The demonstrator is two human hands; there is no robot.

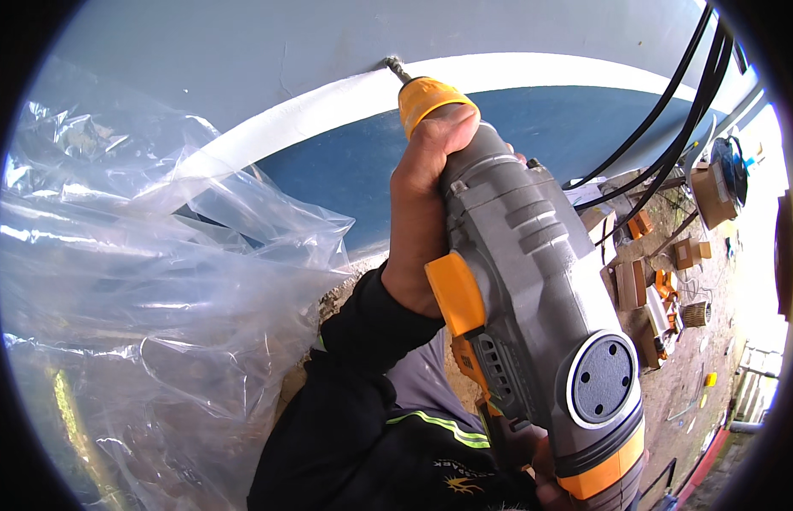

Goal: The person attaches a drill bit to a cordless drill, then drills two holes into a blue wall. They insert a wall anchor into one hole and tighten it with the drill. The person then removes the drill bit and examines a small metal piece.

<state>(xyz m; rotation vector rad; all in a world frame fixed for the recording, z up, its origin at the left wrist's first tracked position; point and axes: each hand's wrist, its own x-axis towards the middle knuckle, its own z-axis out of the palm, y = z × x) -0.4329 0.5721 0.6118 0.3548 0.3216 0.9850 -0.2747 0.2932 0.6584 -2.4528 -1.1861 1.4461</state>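
On my feed the grey-and-yellow rotary hammer drill [533,247] fills the middle, raised to the grey wall [286,38], its fluted bit [400,71] meeting a small dark pit [389,61] by the upper edge of the white band [550,70]; how deep the tip sits I cannot tell. My left grip [429,157] is wrapped around the barrel just behind the yellow chuck collar [426,95]; my right grip [545,475] is at the rear, mostly hidden, so I cannot tell how far it is closed. My worry is the bit skating or binding if the body swings off line or the front hold slackens, and the collar rubbing my fingers if it spins. The long axis slants from lower right to upper left, bit end leading up and left. Farther out, loose clear plastic sheeting [201,298] spreads at left and could snag if it drifted onto the bit; black cables [682,128] hang at right, well apart from the bit.
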